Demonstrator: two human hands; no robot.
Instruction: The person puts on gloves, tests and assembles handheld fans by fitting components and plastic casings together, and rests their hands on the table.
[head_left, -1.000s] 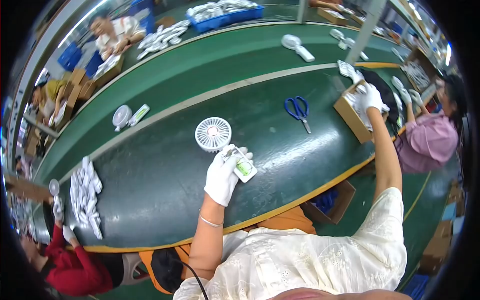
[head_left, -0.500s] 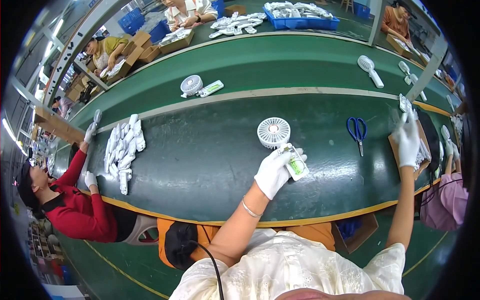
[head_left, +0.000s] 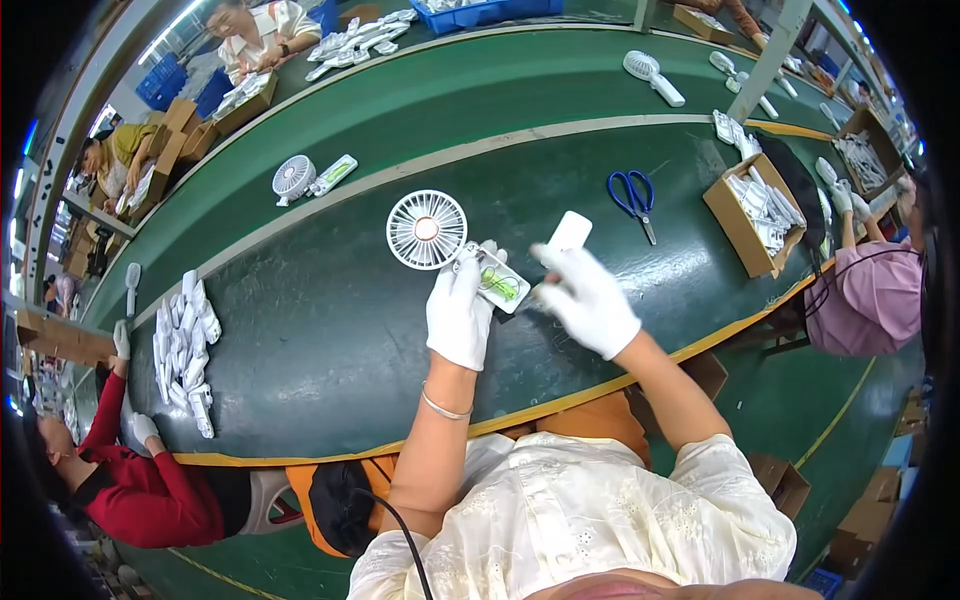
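Note:
My left hand (head_left: pixel 460 315), in a white glove, is closed round the handle of a white handheld fan (head_left: pixel 427 230). The round grille faces up, above and left of the fingers. Its handle lies opened (head_left: pixel 501 284), showing a green battery and thin wiring inside. Just to the right, my gloved right hand (head_left: pixel 588 302) is partly curled, with a smooth white handle cover (head_left: pixel 570 231) at its fingertips. The cover is apart from the handle. Part of the fingers' grip on it is hidden.
Blue-handled scissors (head_left: pixel 632 205) lie right of centre. A cardboard box (head_left: pixel 743 237) of white parts stands at the right. White pieces (head_left: pixel 183 345) are piled at the left, near a co-worker in red (head_left: pixel 150 500). More fans (head_left: pixel 293 177) rest on the green belt (head_left: pixel 450 110) beyond.
My right hand has come from the box at the right to beside the fan, bringing a white cover. My left hand has raised and turned the fan. The view has shifted right.

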